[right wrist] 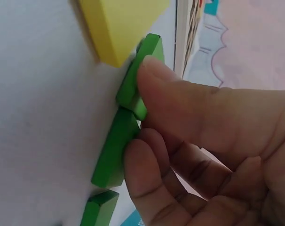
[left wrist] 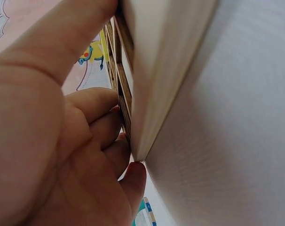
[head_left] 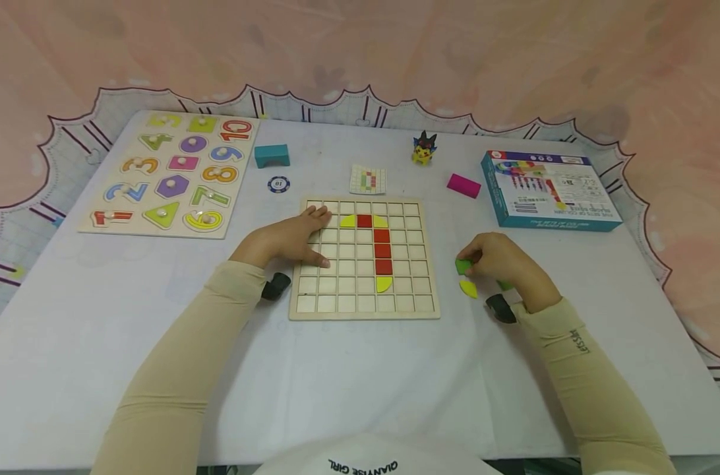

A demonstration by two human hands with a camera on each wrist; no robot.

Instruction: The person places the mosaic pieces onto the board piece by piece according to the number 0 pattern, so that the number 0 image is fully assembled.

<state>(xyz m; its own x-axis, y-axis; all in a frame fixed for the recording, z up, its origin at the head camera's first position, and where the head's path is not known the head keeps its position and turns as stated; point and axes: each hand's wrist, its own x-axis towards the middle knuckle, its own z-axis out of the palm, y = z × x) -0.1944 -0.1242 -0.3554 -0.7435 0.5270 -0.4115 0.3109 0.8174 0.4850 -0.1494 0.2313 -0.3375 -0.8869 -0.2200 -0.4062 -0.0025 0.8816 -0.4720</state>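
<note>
A wooden grid board (head_left: 364, 316) lies in the middle of the table. Several red square tiles (head_left: 382, 251) and yellow rounded tiles (head_left: 384, 284) form a hooked line in its cells. My left hand (head_left: 285, 239) rests on the board's left side with fingers spread; the left wrist view shows its fingertips against the board's edge. Right of the board, my right hand (head_left: 505, 260) pinches a green tile (right wrist: 129, 87) low at the table, thumb on its face. More green tiles (right wrist: 112, 153) lie beside it, partly under the hand. A loose yellow tile (head_left: 469, 289) lies just in front.
Behind the board stands a small pattern card (head_left: 368, 180). A number puzzle board (head_left: 152, 227) lies at the left, near a teal block (head_left: 272, 156) and a poker chip (head_left: 279, 184). Rightward are a toy figure (head_left: 423, 149), a magenta block (head_left: 463, 185) and a box (head_left: 552, 191).
</note>
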